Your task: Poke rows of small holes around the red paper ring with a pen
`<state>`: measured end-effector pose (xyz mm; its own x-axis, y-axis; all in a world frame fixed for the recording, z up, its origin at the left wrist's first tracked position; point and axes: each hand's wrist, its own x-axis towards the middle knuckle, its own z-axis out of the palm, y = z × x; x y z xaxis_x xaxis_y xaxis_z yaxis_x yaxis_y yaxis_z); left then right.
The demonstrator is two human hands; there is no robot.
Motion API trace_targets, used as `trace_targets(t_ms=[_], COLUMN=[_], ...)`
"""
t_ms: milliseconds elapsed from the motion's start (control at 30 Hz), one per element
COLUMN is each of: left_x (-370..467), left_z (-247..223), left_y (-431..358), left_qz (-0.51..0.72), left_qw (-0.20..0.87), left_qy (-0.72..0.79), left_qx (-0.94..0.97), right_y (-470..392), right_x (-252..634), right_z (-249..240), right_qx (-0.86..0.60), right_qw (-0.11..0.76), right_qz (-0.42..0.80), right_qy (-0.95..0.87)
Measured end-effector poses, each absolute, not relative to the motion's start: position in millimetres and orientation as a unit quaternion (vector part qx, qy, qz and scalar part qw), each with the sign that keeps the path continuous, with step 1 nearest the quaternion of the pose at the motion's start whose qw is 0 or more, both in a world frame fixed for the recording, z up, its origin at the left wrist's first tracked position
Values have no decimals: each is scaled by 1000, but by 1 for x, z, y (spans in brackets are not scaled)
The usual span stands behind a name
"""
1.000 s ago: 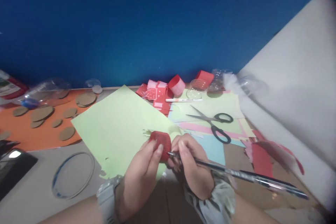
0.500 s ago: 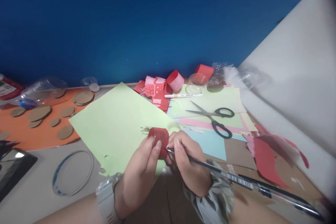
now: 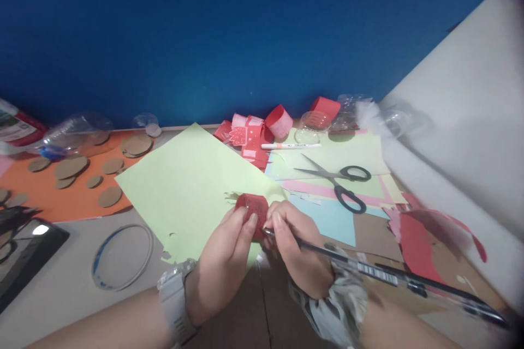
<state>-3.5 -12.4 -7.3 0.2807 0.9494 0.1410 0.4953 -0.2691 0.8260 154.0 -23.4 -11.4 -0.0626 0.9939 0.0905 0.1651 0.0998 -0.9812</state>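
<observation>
A small red paper piece (image 3: 252, 202) with fine dark marks on it is pinched in my left hand (image 3: 225, 262), the thumb lying across its face. My right hand (image 3: 301, 245) grips a clear-barrelled black pen (image 3: 376, 272), whose tip end is at the red piece's right edge. Whether the tip touches the paper is hidden by my fingers. Both hands are close together over the near corner of a light green sheet (image 3: 184, 180), which has a ragged cut at its lower left edge.
Open scissors (image 3: 333, 175) and a white marker (image 3: 290, 146) lie on stacked coloured paper (image 3: 323, 218) at right. Red paper cutouts (image 3: 254, 144) stand behind. At left are cardboard discs (image 3: 71, 166) on orange paper (image 3: 41, 193), a tape ring (image 3: 123, 256) and a plastic bottle (image 3: 77, 133).
The whole view has shifted slightly, so the table things appear further right. Both hands keep their hold on the red paper piece and the pen, with hardly any change in their pose.
</observation>
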Motion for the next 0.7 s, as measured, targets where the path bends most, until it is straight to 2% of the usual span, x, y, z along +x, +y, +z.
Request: trace_targets(t_ms=[700], left_x=[0], left_z=[1], left_y=[-11], left_qz=[347], left_qw=[388], left_qy=[495], left_qx=[695], right_y=[-23], right_x=[154], right_z=[-11], right_qx=[-500], right_qw=[481], right_qz=[417], right_qy=[-587])
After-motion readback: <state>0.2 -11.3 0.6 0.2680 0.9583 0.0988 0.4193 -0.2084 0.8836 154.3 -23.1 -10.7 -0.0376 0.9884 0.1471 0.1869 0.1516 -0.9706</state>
